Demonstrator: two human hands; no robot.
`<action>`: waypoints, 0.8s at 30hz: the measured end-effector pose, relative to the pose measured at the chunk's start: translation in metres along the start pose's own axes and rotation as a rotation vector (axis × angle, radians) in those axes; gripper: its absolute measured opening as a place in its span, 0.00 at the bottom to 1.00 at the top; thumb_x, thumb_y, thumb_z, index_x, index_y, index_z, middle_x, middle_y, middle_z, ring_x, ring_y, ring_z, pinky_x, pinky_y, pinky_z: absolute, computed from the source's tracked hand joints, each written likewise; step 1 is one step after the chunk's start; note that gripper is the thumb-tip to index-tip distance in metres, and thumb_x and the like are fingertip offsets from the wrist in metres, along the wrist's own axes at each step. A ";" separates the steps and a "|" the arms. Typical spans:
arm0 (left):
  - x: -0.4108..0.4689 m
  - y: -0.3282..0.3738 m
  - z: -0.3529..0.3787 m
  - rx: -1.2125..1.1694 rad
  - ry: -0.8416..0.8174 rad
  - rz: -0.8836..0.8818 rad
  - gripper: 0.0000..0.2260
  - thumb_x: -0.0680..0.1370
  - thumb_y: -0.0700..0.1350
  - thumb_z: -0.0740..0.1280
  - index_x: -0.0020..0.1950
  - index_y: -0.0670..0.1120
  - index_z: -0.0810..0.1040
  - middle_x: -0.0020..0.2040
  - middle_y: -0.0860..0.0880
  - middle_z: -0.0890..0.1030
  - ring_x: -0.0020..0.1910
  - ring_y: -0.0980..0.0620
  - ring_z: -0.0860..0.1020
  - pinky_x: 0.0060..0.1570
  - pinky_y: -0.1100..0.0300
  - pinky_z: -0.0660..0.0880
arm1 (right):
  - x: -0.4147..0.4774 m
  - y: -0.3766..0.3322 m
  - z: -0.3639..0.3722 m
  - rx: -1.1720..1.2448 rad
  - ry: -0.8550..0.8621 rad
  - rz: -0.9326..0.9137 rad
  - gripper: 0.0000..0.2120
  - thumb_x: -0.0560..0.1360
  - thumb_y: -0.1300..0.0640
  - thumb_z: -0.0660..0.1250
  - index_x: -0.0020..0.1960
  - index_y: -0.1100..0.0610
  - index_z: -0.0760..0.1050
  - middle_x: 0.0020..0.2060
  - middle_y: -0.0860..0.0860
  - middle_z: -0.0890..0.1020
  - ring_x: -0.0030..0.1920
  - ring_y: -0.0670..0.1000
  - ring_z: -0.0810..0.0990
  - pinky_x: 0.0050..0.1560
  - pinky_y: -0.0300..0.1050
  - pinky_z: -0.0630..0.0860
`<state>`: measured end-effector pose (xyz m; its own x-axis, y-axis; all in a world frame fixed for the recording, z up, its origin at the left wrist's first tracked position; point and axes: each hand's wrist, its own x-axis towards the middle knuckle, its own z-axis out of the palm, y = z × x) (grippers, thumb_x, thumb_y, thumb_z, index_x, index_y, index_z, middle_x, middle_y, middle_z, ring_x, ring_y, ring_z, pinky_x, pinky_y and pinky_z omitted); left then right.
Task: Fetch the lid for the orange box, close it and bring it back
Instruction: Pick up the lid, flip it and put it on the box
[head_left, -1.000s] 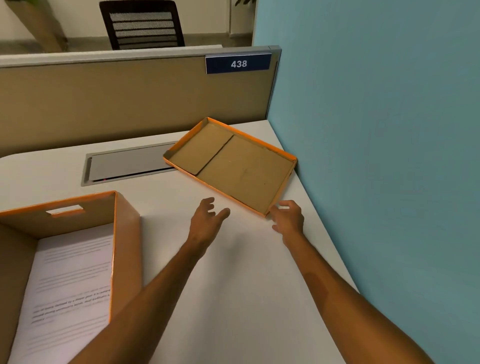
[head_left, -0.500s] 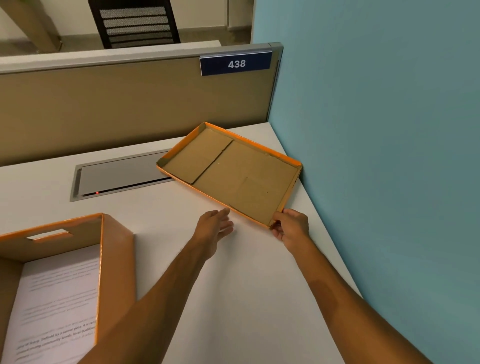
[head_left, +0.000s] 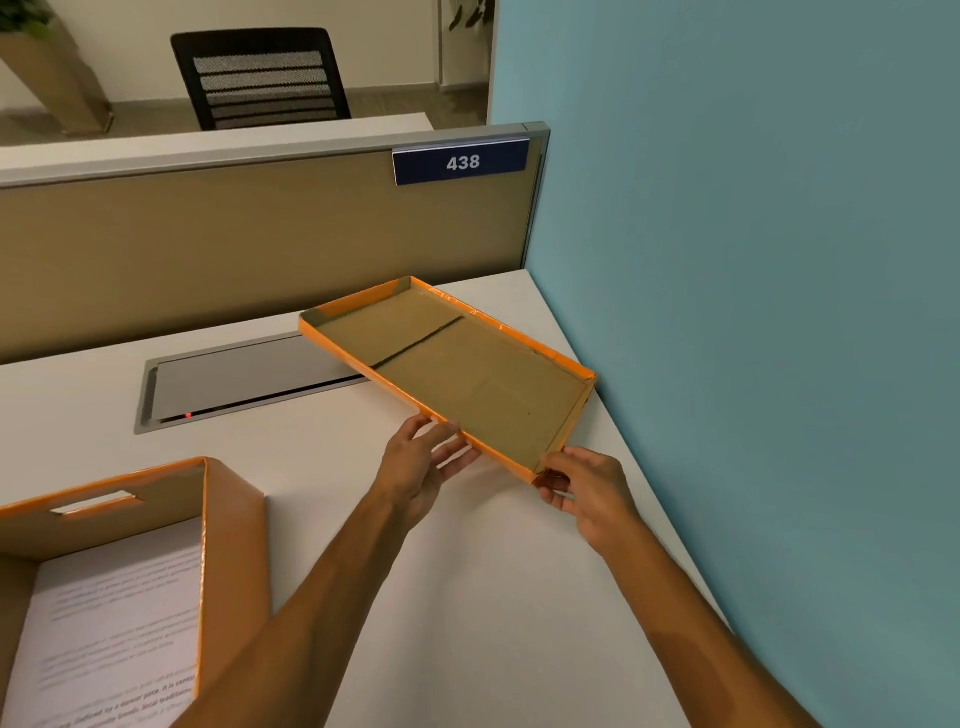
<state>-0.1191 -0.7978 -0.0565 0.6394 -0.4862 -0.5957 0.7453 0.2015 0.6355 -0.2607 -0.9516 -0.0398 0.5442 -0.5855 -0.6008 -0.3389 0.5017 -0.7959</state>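
A white desk (head_left: 467, 597) ran into a corner between a tan partition (head_left: 234, 249) and a blue wall (head_left: 753, 260), and the lid (head_left: 467, 374) sat hollow side up just ahead of both hands, close against that wall. The right hand (head_left: 587, 491) pinched the lid's near corner, thumb above the rim and fingers curled beneath — a grip that seemed meant to tip that corner up off the desk. The left hand (head_left: 423, 460) lay loosely spread with its fingertips against the long near edge, holding nothing yet, probably about to steady that side so the wide, shallow piece would not twist. The orange box (head_left: 234, 561) stood uncovered well to the left of the left hand and nearer the person, paper (head_left: 114, 623) lying in it. Judging by this, the lid would need flipping over before it could close the box.
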 end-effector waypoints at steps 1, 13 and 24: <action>-0.004 0.002 0.000 0.012 0.003 0.012 0.18 0.76 0.36 0.70 0.65 0.43 0.75 0.56 0.41 0.84 0.51 0.40 0.85 0.48 0.44 0.82 | -0.004 0.001 0.000 -0.025 -0.005 -0.006 0.06 0.74 0.63 0.71 0.49 0.65 0.82 0.41 0.61 0.84 0.38 0.55 0.83 0.38 0.48 0.81; -0.081 0.037 0.014 0.236 0.023 0.246 0.19 0.75 0.36 0.71 0.64 0.43 0.73 0.55 0.39 0.83 0.52 0.40 0.84 0.51 0.42 0.81 | -0.073 0.018 0.053 -1.106 0.168 -1.023 0.31 0.69 0.44 0.76 0.68 0.55 0.74 0.63 0.55 0.78 0.61 0.55 0.77 0.55 0.48 0.76; -0.169 0.044 0.012 0.551 0.183 0.669 0.19 0.74 0.45 0.74 0.62 0.49 0.72 0.58 0.49 0.80 0.53 0.48 0.82 0.50 0.50 0.82 | -0.133 0.028 0.111 -0.762 0.242 -1.244 0.16 0.73 0.60 0.75 0.59 0.62 0.80 0.52 0.58 0.85 0.51 0.56 0.84 0.55 0.54 0.81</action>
<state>-0.1966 -0.7174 0.0778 0.9642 -0.2598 -0.0538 0.0377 -0.0668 0.9971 -0.2572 -0.7891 0.0257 0.6683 -0.5070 0.5444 -0.1150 -0.7934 -0.5977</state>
